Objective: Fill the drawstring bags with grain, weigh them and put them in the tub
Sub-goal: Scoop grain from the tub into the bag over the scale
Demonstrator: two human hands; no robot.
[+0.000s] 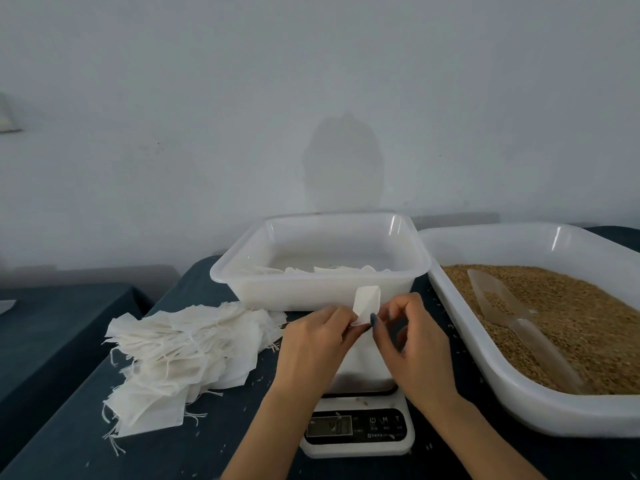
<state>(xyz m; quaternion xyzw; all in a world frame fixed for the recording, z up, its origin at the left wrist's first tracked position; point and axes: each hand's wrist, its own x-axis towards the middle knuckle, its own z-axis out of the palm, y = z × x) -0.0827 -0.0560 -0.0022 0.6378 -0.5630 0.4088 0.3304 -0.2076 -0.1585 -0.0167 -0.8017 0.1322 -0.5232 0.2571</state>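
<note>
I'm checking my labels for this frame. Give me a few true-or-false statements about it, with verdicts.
1. Both the left hand and the right hand pinch one bag. True.
2. The scoop lies in the tub. False: it lies on the grain in the tray.
3. The pile of empty bags lies left of the scale. True.
4. The tub holds nothing. False: some bags in the tub show above its near wall.
</note>
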